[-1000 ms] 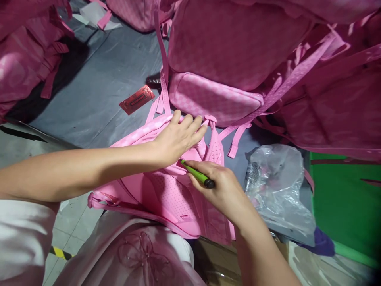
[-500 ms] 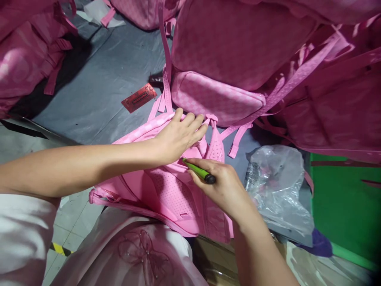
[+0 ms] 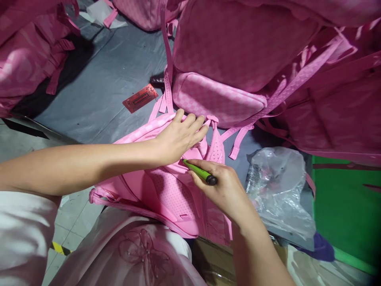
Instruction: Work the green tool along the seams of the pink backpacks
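Observation:
A pink backpack point(image 3: 178, 198) lies at the table's near edge, its perforated padded back and strap facing up. Across its upper part rests my left hand point(image 3: 181, 137), fingers bent over the fabric and gripping it; the thumb side is partly hidden. My right hand point(image 3: 220, 182) is closed round a slim green-handled tool point(image 3: 199, 171) with a black end. Its thin tip points at the fabric just below my left palm, and I cannot make out its exact kind. Beyond my left hand, a red hang tag point(image 3: 139, 98) lies on the table.
Large pink backpacks point(image 3: 220, 91) stand close behind the work, with more point(image 3: 32, 59) at far left. A clear plastic bag point(image 3: 276, 190) sits to the right, beside a green surface point(image 3: 342, 198). The grey table covering point(image 3: 104, 75) shows at the left.
Both hands, the tool and the backpack keep nearly the same positions. The whole view shifts very slightly.

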Demonstrator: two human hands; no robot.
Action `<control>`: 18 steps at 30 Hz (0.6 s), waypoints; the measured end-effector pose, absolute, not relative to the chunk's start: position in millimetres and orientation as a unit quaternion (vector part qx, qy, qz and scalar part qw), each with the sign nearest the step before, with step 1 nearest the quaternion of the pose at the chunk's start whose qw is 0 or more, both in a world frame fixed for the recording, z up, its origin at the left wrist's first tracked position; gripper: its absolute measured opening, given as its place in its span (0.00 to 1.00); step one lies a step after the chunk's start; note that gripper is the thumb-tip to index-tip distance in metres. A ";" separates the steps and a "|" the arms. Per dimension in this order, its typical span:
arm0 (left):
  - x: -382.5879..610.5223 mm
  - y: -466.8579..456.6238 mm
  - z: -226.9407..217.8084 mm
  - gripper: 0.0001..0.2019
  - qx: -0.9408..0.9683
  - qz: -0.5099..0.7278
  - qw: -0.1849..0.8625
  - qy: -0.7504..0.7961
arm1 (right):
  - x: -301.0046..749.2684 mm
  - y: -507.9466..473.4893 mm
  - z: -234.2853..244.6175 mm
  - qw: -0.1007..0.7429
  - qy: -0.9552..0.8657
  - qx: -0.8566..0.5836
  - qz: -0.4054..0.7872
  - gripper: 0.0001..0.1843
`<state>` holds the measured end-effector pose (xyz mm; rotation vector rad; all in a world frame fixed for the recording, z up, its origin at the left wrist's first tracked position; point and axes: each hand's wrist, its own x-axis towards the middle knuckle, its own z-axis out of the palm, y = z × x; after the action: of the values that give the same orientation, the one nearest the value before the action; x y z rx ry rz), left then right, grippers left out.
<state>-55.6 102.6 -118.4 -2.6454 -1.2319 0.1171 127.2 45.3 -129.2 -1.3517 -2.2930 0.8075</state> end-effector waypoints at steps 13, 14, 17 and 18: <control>-79.3 117.8 -86.6 0.51 -0.881 0.122 0.023 -0.456 | 128.8 37.7 -132.9 0.212 -0.793 -0.491 0.293 0.14; -85.1 118.0 -80.5 0.57 -0.864 0.139 0.001 -0.484 | 125.9 36.5 -135.1 0.237 -0.792 -0.484 0.286 0.14; -93.9 112.6 -68.7 0.65 -0.830 0.161 -0.037 -0.533 | 107.3 34.9 -144.5 0.309 -0.789 -0.454 0.274 0.15; -93.3 109.8 -67.8 0.66 -0.825 0.166 -0.034 -0.539 | 99.3 34.8 -148.4 0.330 -0.786 -0.445 0.275 0.15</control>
<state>-93.3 109.8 -67.8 -2.6500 -1.7310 0.5320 99.3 34.8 -148.4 -1.1625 -2.0549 0.7203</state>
